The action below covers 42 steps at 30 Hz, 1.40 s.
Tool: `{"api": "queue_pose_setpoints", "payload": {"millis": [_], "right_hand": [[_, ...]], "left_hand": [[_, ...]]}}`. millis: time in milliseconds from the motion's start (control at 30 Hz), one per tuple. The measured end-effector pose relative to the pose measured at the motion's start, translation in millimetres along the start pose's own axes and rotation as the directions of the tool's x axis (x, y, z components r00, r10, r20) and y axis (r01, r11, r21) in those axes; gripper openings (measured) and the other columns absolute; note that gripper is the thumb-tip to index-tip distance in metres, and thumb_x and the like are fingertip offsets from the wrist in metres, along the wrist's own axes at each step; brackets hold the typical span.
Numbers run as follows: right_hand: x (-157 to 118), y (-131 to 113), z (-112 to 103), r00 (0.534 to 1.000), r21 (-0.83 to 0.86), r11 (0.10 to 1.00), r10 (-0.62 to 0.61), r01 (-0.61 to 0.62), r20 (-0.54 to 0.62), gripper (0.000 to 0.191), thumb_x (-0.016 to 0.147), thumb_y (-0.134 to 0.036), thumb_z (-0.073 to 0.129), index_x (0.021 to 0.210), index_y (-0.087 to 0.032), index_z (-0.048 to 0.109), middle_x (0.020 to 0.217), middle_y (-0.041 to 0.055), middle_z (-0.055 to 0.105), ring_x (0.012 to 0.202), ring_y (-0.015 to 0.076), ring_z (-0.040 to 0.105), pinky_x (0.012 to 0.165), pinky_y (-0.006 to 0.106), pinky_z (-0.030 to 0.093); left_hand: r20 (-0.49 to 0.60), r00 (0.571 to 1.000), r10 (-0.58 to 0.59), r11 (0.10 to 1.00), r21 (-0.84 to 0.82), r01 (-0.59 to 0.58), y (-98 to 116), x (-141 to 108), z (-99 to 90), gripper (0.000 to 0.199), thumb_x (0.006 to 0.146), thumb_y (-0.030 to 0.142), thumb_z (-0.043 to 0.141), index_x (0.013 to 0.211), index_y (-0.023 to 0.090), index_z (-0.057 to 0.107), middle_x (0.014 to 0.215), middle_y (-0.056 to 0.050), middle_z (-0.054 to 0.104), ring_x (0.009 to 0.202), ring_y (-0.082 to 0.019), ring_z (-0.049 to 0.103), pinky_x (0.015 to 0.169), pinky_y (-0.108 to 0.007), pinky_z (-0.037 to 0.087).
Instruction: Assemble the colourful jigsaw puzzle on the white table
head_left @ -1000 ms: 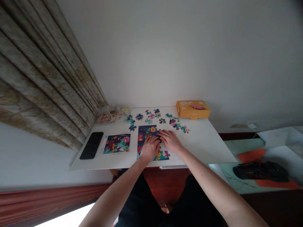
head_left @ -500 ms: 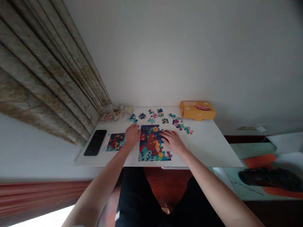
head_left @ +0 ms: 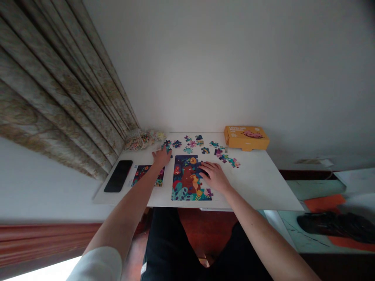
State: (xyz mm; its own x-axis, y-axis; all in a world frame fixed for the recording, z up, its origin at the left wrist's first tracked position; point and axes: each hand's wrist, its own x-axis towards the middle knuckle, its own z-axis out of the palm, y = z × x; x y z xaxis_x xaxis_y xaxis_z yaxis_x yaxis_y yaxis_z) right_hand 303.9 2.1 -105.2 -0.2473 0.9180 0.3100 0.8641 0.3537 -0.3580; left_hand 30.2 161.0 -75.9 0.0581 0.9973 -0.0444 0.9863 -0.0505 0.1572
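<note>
Reaching over the loose jigsaw pieces (head_left: 188,150), the left hand (head_left: 161,157) came down fingers first, its grip unclear. The right hand (head_left: 215,176) lay flat on the assembled jigsaw puzzle (head_left: 186,180), well apart, apparently steadying it. A printed picture card (head_left: 147,175) lay beside the puzzle, seemingly kept in sight for reference, on a white tabletop (head_left: 254,187) with a black phone (head_left: 118,176). The orange cardboard box (head_left: 246,137) was closed, contents hidden; a clear plastic bag (head_left: 140,141) held small patterned items, too blurred to tell.
</note>
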Motion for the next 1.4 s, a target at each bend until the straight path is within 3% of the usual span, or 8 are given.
{"api": "queue_pose_setpoints", "payload": {"millis": [167, 300, 567, 700, 867, 1000, 1233, 1400], "right_hand": [[0.1, -0.1, -0.1, 1.0, -0.003, 1.0, -0.005, 0.005, 0.001, 0.032, 0.106, -0.037, 0.056, 0.132, -0.027, 0.072, 0.142, 0.0093, 0.069, 0.136, 0.031, 0.058, 0.11, 0.053, 0.042], [0.4, -0.1, 0.0, 1.0, -0.003, 1.0, 0.001, -0.001, 0.009, 0.033, 0.106, -0.037, 0.056, 0.132, -0.027, 0.072, 0.143, 0.0089, 0.068, 0.137, 0.0314, 0.057, 0.11, 0.054, 0.042], [3.2, -2.0, -3.8, 0.999, -0.013, 1.0, 0.023, -0.023, 0.039, 0.031, 0.106, -0.038, 0.057, 0.131, -0.028, 0.072, 0.143, 0.0075, 0.069, 0.136, 0.0293, 0.058, 0.11, 0.052, 0.042], [3.4, -1.5, -4.7, 0.999, -0.017, 1.0, 0.023, -0.022, 0.042, 0.031, 0.106, -0.039, 0.058, 0.131, -0.027, 0.072, 0.143, 0.007, 0.068, 0.136, 0.029, 0.058, 0.11, 0.052, 0.042], [2.6, -0.6, -3.4, 0.999, -0.006, 1.0, 0.023, -0.022, 0.03, 0.031, 0.106, -0.039, 0.056, 0.131, -0.027, 0.072, 0.142, 0.0069, 0.069, 0.136, 0.0293, 0.058, 0.111, 0.052, 0.041], [2.6, 0.5, -2.1, 1.0, 0.0, 1.0, 0.023, -0.023, 0.018, 0.032, 0.106, -0.039, 0.056, 0.132, -0.027, 0.072, 0.142, 0.008, 0.069, 0.135, 0.0294, 0.059, 0.111, 0.053, 0.043], [2.6, 0.6, -1.1, 0.999, -0.004, 0.999, 0.035, -0.035, 0.004, 0.032, 0.106, -0.039, 0.056, 0.13, -0.025, 0.072, 0.142, 0.01, 0.068, 0.134, 0.0299, 0.059, 0.111, 0.052, 0.044], [3.1, 0.5, -1.8, 0.999, 0.006, 0.999, 0.04, -0.04, -0.007, 0.032, 0.106, -0.04, 0.056, 0.128, -0.025, 0.072, 0.141, 0.0107, 0.068, 0.133, 0.0295, 0.06, 0.11, 0.052, 0.045]], "left_hand": [[-0.012, 0.994, 0.107, 0.989, -0.105, -0.108, 31.5, 12.0, 11.2, 0.053, 0.106, 0.038, 0.043, 0.155, 0.017, 0.047, 0.167, -0.021, 0.039, 0.155, -0.033, 0.036, 0.125, -0.054, 0.031], [-0.053, 0.997, 0.064, 0.984, -0.166, -0.072, 44.4, 29.9, 13.4, 0.054, 0.105, 0.041, 0.05, 0.151, 0.014, 0.048, 0.163, -0.022, 0.043, 0.151, -0.032, 0.042, 0.124, -0.051, 0.032], [0.089, 0.994, 0.063, 0.986, -0.159, -0.048, 48.7, 80.2, 2.6, 0.085, 0.079, 0.036, 0.084, 0.153, 0.021, 0.046, 0.149, -0.022, 0.057, 0.138, -0.039, 0.055, 0.11, -0.047, 0.048], [0.065, 0.99, 0.127, 0.978, -0.175, -0.114, 38.2, 95.6, 1.4, 0.082, 0.075, 0.023, 0.084, 0.15, 0.023, 0.052, 0.149, -0.019, 0.055, 0.137, -0.036, 0.057, 0.11, -0.042, 0.048], [-0.002, 0.978, 0.21, 0.965, -0.16, -0.208, 20.9, 101.1, 2.0, 0.063, 0.079, 0.015, 0.07, 0.141, 0.016, 0.061, 0.146, -0.02, 0.059, 0.137, -0.033, 0.058, 0.117, -0.04, 0.044], [0.019, 0.952, 0.307, 0.938, -0.174, -0.299, 24.9, 101.6, 3.7, 0.058, 0.083, 0.017, 0.065, 0.141, 0.016, 0.064, 0.153, -0.015, 0.058, 0.145, -0.028, 0.052, 0.123, -0.034, 0.035], [0.238, 0.824, 0.514, 0.854, -0.236, -0.465, 57.4, 104.0, 1.8, 0.073, 0.075, 0.022, 0.078, 0.146, 0.028, 0.061, 0.156, -0.007, 0.058, 0.144, -0.029, 0.054, 0.121, -0.036, 0.037], [0.189, 0.882, 0.432, 0.863, -0.371, -0.343, 71.2, 103.8, 3.5, 0.06, 0.068, 0.015, 0.082, 0.126, 0.027, 0.073, 0.141, -0.008, 0.069, 0.133, -0.029, 0.062, 0.113, -0.035, 0.045]]}}
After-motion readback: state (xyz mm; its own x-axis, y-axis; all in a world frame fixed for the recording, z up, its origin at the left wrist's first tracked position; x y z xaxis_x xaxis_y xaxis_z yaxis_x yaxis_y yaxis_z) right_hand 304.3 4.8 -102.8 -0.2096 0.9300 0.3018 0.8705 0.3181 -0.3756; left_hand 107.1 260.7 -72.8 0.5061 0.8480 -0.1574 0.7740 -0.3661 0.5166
